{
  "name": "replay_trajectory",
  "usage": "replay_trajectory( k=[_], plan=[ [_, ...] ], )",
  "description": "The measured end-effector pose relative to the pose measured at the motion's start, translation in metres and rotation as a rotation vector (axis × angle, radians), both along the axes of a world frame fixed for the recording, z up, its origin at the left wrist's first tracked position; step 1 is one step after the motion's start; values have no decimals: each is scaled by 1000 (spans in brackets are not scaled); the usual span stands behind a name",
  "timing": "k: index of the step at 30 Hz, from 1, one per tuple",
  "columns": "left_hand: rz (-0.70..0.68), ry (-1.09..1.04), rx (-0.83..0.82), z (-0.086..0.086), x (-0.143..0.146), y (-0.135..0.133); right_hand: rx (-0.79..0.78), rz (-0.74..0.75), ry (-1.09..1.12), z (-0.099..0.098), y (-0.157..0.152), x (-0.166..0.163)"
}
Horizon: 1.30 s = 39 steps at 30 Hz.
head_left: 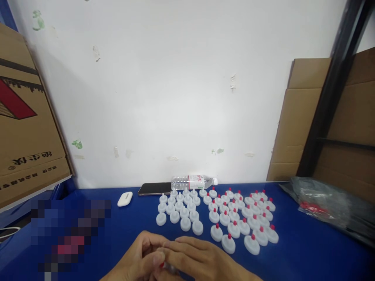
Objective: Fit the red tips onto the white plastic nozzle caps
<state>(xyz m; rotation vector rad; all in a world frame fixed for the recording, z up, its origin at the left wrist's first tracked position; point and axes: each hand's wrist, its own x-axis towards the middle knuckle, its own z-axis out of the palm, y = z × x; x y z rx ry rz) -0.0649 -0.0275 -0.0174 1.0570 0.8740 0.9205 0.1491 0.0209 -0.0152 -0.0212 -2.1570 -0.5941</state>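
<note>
At the lower edge of the view, a small piece [164,266], whitish with a bit of red, is pinched between the two hands and mostly covered by the fingers. The left hand [137,258] is curled around it from one side, and the right hand [200,259] lays its fingers over it from the other. It seems that both are closed on it, because so small a thing needs the fingertips of both hands. Just beyond, on the blue bench [293,249], plain white caps [180,208] stand in short rows. To their right is a bigger group, the caps with a red tip [241,220]. All are smooth round plastic and rest on their wide bases, probably so that they do not roll. The two kinds stay apart. Behind them, near the wall [175,78], a clear water bottle [193,182] lies on its side beside a dark phone [154,188] and a white earbud case [125,199]. At the far right, a crumpled black bag [336,203] shows red pieces inside. Brown cardboard boxes [26,128] lean at the sides.
</note>
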Motion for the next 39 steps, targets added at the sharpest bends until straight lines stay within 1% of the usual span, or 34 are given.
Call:
replay_trajectory(
  k=[4,7,8,10,13,15,17,19,20,22,26,30,34,39],
  plan=[
    [-70,80,65,1,1,8,31,-16,42,-6,3,0],
    [-156,158,187,-4,1,16,44,-30,3,2,3,8],
    [-144,195,243,-7,1,18,35,-38,-24,7,3,12],
    [-59,286,336,-9,0,19,-12,-60,-60,17,4,24],
    [97,531,478,-4,1,14,-129,-146,-26,28,11,42],
    [131,733,669,4,3,8,-242,-253,20,30,19,51],
    [69,846,867,12,6,3,-407,-365,13,28,28,57],
    [-34,877,974,15,8,0,-560,-443,-21,23,36,60],
    [-76,883,992,16,9,0,-612,-468,-42,21,39,61],
    [-125,894,995,15,9,1,-664,-496,-81,16,44,63],
    [-134,880,1012,13,8,2,-713,-496,-167,9,47,66],
    [-148,886,1028,10,8,4,-740,-486,-210,5,49,67],
    [-164,883,1059,2,7,7,-747,-484,-217,2,49,67],
    [-184,917,1071,-2,5,10,-740,-523,-216,8,49,68]
  ],
)
